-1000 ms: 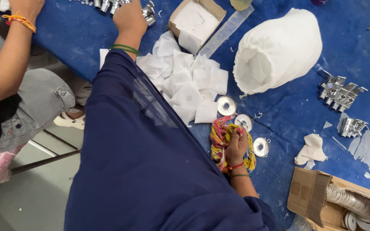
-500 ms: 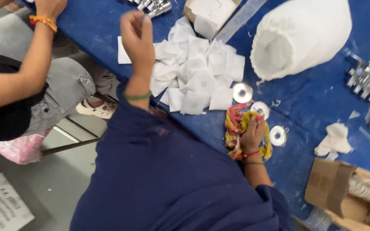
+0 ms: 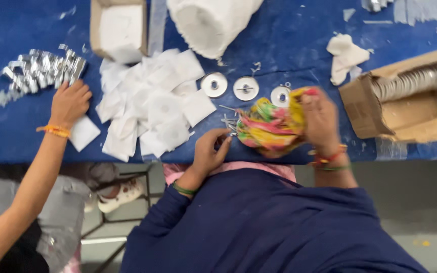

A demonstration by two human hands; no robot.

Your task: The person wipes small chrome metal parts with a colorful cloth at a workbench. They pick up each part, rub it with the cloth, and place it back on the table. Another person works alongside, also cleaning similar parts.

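Both hands are low at the near edge of the blue table (image 3: 36, 136). I see my right hand (image 3: 322, 119) closed around a multicoloured cloth bundle (image 3: 266, 126), gripping its right end. My left hand (image 3: 209, 151) has its fingers curled at a few thin metal pins (image 3: 228, 121) just beside the bundle; whether it pinches one I cannot tell. Another person's hand (image 3: 69, 101) rests near shiny clips (image 3: 39, 71).
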